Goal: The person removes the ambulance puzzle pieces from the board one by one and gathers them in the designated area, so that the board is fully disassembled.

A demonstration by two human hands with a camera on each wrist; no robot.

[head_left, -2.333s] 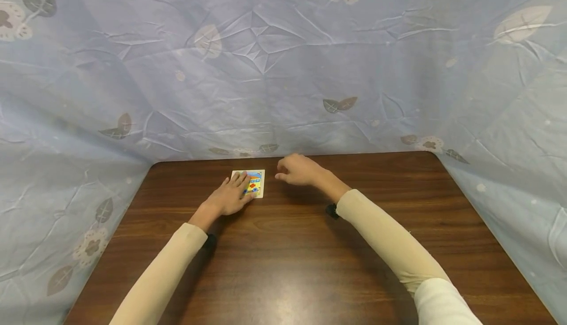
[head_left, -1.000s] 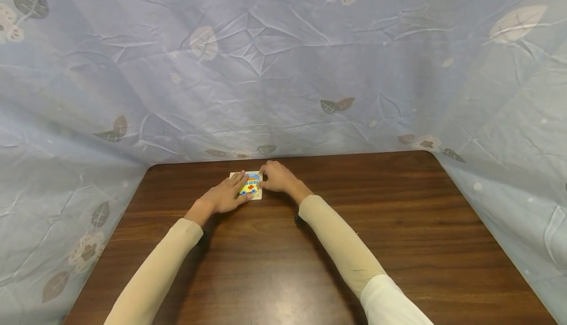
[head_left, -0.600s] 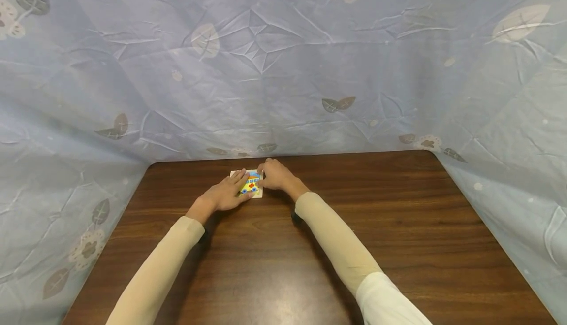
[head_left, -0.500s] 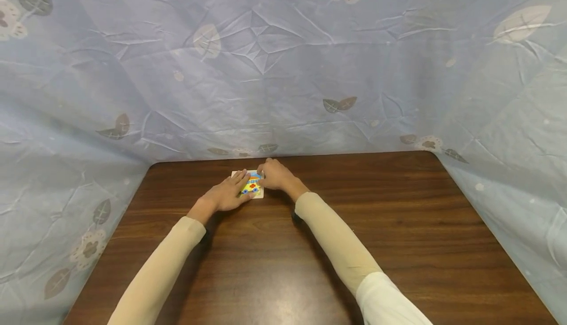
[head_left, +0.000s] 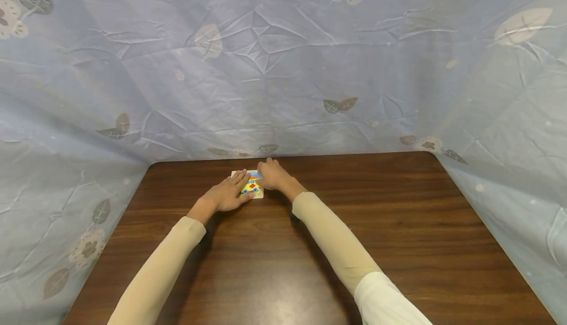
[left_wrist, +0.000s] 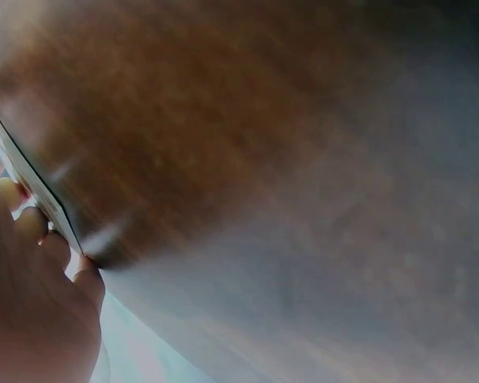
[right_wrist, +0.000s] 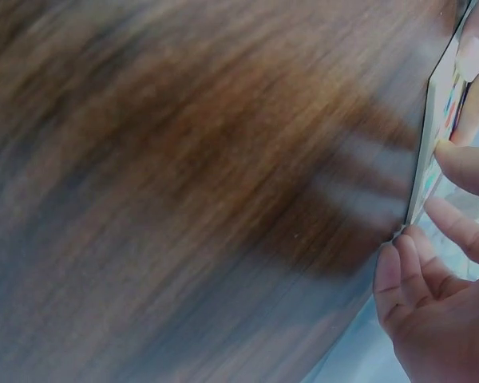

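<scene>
A small square picture board (head_left: 252,191), with a white border and a yellow ambulance bearing a red cross, lies flat near the table's back edge. My left hand (head_left: 223,196) rests on its left half, fingers spread, thumb along the front edge. Its left part is hidden under that hand. At the right edge my right hand (head_left: 275,175) has its fingers bent over the upper right of the picture. In the right wrist view the right thumb and index finger grip at the face of the board (right_wrist: 425,155), while the other fingers curl beside its edge.
The brown wood-grain table (head_left: 283,256) stretches toward the person and to both sides. A pale blue cloth (head_left: 266,93) with leaf and flower prints hangs behind the table and along its sides.
My right hand has come left from beside the board onto its right edge, then slightly farther over the picture. The left hand keeps its place on the board.
</scene>
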